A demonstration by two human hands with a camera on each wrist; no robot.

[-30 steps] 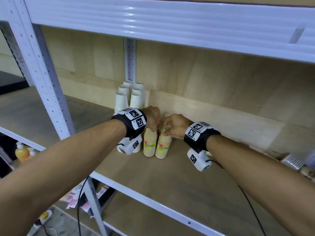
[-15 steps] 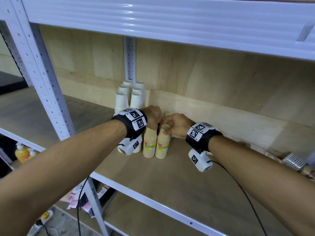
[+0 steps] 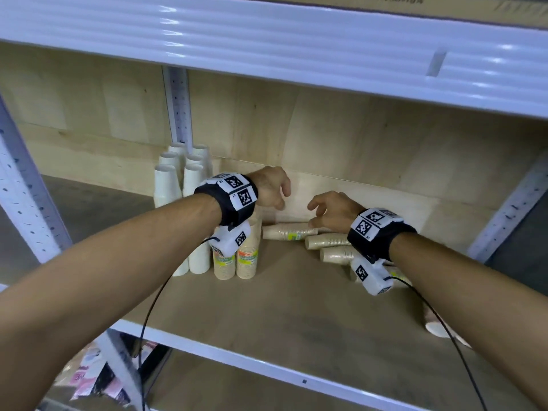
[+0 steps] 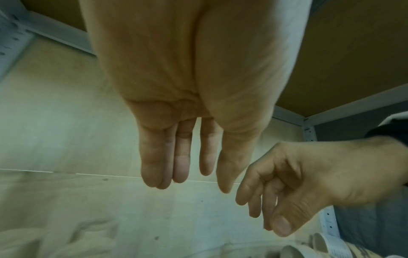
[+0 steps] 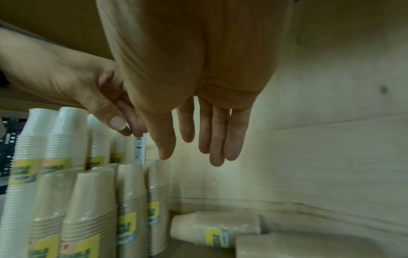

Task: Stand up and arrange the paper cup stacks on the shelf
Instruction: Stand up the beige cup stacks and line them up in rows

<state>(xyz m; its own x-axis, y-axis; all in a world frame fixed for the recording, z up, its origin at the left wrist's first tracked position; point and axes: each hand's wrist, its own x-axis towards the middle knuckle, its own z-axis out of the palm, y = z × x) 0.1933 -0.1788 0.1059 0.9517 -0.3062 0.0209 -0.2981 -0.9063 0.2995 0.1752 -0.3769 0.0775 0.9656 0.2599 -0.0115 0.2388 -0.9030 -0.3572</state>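
The shelf [image 3: 296, 298] carries standing cup stacks [image 3: 234, 262] packed toward its back left corner, seemingly to leave room, while lying stacks [image 3: 289, 231] wait along the back edge to the right. Left hand [image 3: 271, 191] and right hand [image 3: 333, 212] hover above, each grip loosely open, holding nothing.

Matt wooden shelf [image 3: 296, 315], glossy metal beam [image 3: 267, 37]

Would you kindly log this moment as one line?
hands: left hand open, right hand open | upright brown stacks | lying stack below right hand
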